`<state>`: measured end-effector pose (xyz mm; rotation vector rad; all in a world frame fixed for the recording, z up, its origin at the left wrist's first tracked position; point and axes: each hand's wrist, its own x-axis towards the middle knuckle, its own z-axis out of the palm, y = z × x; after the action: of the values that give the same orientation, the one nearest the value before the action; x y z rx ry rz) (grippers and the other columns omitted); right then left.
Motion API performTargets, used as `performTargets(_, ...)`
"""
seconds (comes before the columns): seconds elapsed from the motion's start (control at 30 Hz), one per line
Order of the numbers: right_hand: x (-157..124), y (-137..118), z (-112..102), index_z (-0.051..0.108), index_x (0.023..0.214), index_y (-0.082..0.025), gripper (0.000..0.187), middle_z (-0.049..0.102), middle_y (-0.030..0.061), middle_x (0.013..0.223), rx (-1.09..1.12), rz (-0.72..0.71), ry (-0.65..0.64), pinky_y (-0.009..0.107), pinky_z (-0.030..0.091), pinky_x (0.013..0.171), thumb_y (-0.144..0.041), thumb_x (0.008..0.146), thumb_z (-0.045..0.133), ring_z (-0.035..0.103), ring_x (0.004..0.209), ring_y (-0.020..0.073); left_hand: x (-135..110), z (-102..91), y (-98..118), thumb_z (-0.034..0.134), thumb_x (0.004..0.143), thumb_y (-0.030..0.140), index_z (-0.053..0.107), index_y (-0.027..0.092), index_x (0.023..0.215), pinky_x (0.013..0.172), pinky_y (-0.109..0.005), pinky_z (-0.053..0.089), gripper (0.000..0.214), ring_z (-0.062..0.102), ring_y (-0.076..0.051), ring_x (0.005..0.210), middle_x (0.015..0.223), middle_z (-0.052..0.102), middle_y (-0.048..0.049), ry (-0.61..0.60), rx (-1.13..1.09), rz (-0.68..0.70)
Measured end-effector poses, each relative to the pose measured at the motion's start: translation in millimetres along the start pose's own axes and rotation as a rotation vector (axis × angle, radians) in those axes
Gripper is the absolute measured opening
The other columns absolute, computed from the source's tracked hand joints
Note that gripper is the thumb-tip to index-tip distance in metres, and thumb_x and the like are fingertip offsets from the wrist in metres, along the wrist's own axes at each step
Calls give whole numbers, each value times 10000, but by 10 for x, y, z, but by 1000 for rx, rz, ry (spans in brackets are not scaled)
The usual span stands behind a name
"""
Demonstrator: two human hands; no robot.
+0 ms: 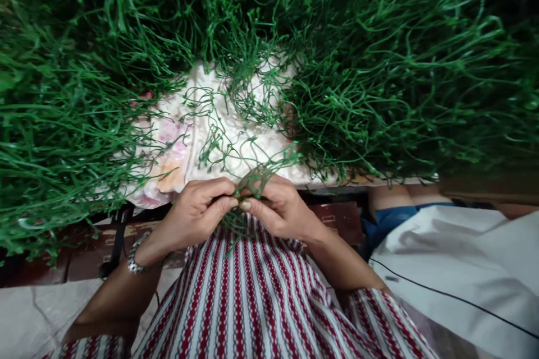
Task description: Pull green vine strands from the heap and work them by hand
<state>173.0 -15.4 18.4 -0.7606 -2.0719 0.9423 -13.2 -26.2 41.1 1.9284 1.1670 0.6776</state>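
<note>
A big heap of thin green stalks covers a table spread with a pale flowered cloth. Both my hands meet at the table's near edge, over my lap in a red-and-white striped garment. My left hand has its fingers curled and pinched on a small bunch of green stalks. My right hand is closed on the same bunch from the other side, thumb pressed against the left fingertips. A metal watch sits on my left wrist.
Green stalks fill the whole upper part of the view and hang over the table's edge at left. Another person in a white garment and blue cloth sits close at my right. Pale floor tiles show at lower left.
</note>
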Motion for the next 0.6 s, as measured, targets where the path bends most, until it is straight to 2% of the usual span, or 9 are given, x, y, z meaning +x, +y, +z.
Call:
performTargets(0.13, -76, -60, 20, 540, 866, -153, 108, 621, 18, 756, -199, -14, -77, 225, 446, 669, -220, 894, 459, 563, 723, 108, -39, -10, -17, 506, 818, 200, 586, 195, 708, 497, -194, 384, 136, 512, -101, 504, 582, 584, 25, -57, 60, 26)
performTargets(0.27, -116, -113, 72, 536, 922, -164, 104, 616, -5, 731, -377, 60, -188, 212, 425, 596, -161, 879, 442, 538, 642, 94, -54, -13, -49, 523, 806, 165, 624, 224, 820, 553, -170, 440, 118, 604, -109, 580, 684, 673, 30, -19, 91, 89)
performTargets(0.33, -122, -134, 61, 536, 916, -159, 109, 611, -1, 728, -412, 35, -258, 219, 435, 609, -146, 859, 444, 534, 645, 95, -60, -24, -53, 534, 802, 172, 638, 233, 828, 563, -165, 457, 123, 623, -113, 589, 691, 686, 34, -38, 75, 109)
performTargets(0.47, -149, -195, -69, 551, 814, -198, 99, 619, -2, 749, -400, -115, -387, 236, 451, 633, -160, 818, 460, 530, 685, 109, -100, -48, -20, 542, 801, 203, 660, 230, 730, 518, -192, 466, 140, 629, -136, 562, 633, 682, 15, -206, 26, 148)
performTargets(0.6, -194, -240, -223, 552, 719, -189, 72, 581, -21, 674, -331, -173, -520, 223, 418, 577, -153, 773, 522, 486, 620, 95, -174, -37, 34, 542, 797, 149, 670, 232, 814, 610, -203, 495, 153, 652, -138, 655, 721, 706, -8, -363, -30, 200)
